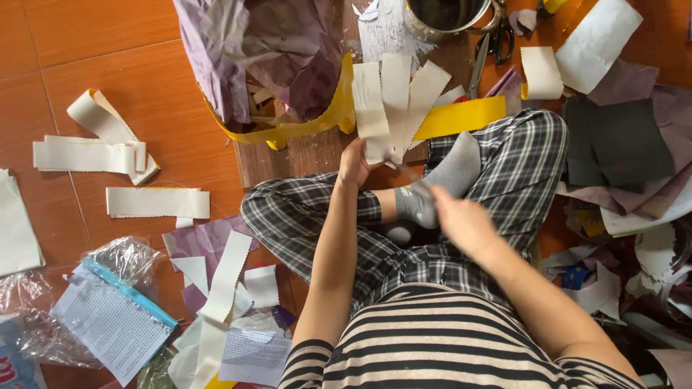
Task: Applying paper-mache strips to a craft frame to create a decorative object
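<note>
Your right hand [465, 223], nearest you, is blurred above the grey sock [440, 184]; whether its fingers are pinched or spread cannot be told. Farther out, your left hand [355, 164] pinches the base of a fan of cream pinked-edge strips [393, 101], gathered upward from the grip. Judged step: collecting strips; next, steady the fan.

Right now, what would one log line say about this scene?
left hand: holds fanned cream strips | right hand: at strips' base, grip unclear | scissors: on floor, untouched

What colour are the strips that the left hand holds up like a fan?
The strips in the left hand are cream-white, with zigzag edges; the head view shows them.
</note>
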